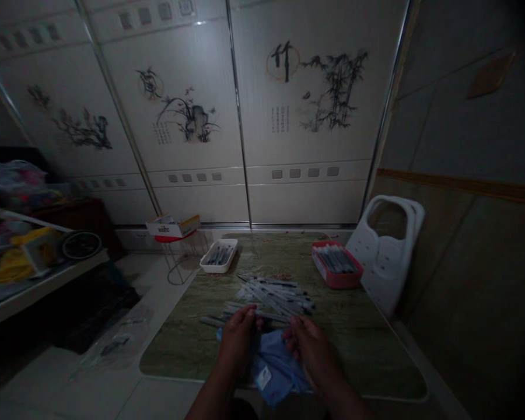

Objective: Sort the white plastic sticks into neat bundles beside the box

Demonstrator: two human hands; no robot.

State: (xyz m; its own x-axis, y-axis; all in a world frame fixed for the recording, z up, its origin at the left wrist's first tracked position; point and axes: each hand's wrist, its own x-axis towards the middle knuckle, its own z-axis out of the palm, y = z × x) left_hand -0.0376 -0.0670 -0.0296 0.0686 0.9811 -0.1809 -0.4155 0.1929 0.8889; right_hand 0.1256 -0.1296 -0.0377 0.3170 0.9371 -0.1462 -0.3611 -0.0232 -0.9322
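Observation:
A pale pen (pixel 273 317) lies stretched between my two hands above the near part of the low table (pixel 359 361). My left hand (pixel 240 333) pinches its left end with thumb and fingertips. At the other end, my right hand (pixel 305 341) has its fingers closed on it. Below and between the hands is a crumpled blue cloth (pixel 280 359) with a white label. Just beyond them lies a loose heap of pens (pixel 275 293), many with dark tips, and a few stick out left of my left hand.
A white tray of pens (pixel 217 268) stands at the table's back left, a red box of pens (pixel 339 279) at the back right. Past the left edge, a stool (pixel 179 256) bears an open carton (pixel 173 227). A folded white chair (pixel 382 251) leans against the right wall.

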